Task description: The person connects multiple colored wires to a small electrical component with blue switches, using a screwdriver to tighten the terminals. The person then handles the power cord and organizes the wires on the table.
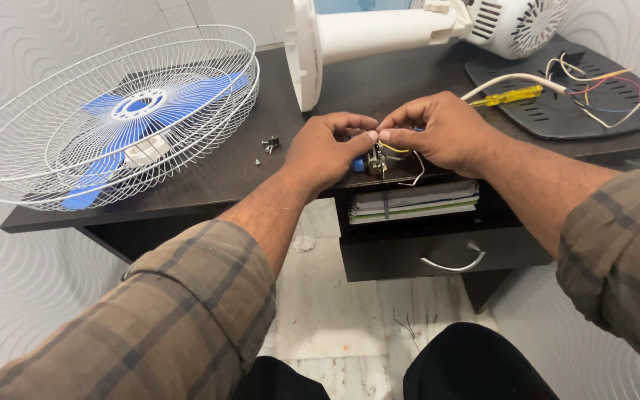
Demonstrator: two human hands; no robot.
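Switch assembly (374,159), a small metal part with a blue knob and thin yellow and white wires, is pinched between both hands just at the front edge of the dark surface (209,178), above the open shelf of papers (413,201). Around it, from the biggest down: the white wire fan guard (53,141) with its blue blades lies flat on the left of the surface; the white fan body with its motor housing (516,26) lies on its side along the back; a dark slotted base cover (557,111) sits at the right with loose coloured wires (601,92) and a yellow-handled screwdriver (509,96) across it. A few small screws (268,144) rest near the left hand.

The left hand (324,152) closes its grip on the blue-knob end, fingers curled over. The right hand (438,130) pinches the top of the part with thumb and forefinger. The part lies squarely between them, its long axis roughly left to right, neither hand nearer; the wires trail down below the right hand.
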